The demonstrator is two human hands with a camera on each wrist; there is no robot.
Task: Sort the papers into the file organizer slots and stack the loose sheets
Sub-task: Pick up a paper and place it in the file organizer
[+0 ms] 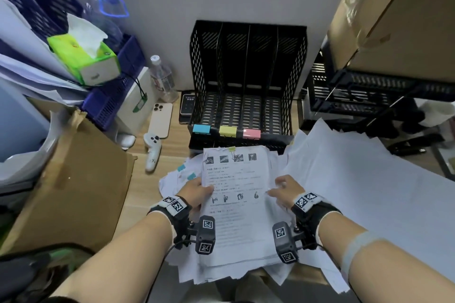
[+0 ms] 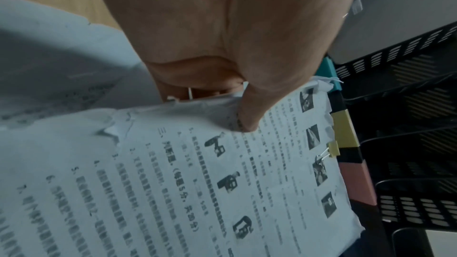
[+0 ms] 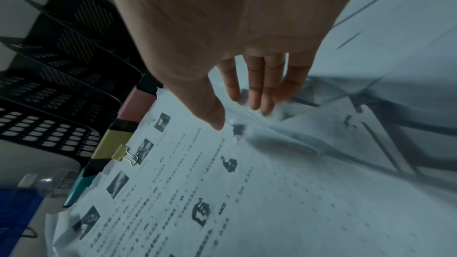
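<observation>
— What's on your far left?

— A brown cardboard box point(image 1: 73, 179) leaning on the wooden desk point(image 1: 172, 150), and above it a green tissue pack point(image 1: 83, 56) on a blue crate point(image 1: 115, 96). Nearer the middle lie a gold phone point(image 1: 161, 119) face down and a white controller point(image 1: 152, 150).

— And your left hand?

— My left hand point(image 1: 197, 193) grips the left edge of the clipped packet point(image 1: 236, 204). In the left wrist view my thumb point(image 2: 249, 116) presses on the printed top sheet and the other fingers curl underneath, so the edge is pinched between them.

— Where is that packet?

— Just in front of the black file organizer point(image 1: 248, 81), on top of a messy heap of loose sheets point(image 1: 187, 270). A small yellow binder clip point(image 1: 232, 149) bites its far edge, close to the organizer's front lip. That lip carries three coloured tags: blue point(image 1: 202, 128), yellow point(image 1: 228, 130), pink point(image 1: 251, 133). The four slots behind them stand against the wall.

— Your right hand?

— My right hand point(image 1: 286, 190) is at the packet's right edge. Its fingers point(image 3: 256, 89) are straight and slightly spread, tips down among the sheets, thumb over the printed page. It clamps nothing that I can see.

— Further right?

— A broad spread of blank white paper point(image 1: 369, 192), and behind it a big cardboard carton point(image 1: 394, 19) resting on dark trays point(image 1: 357, 91).
</observation>
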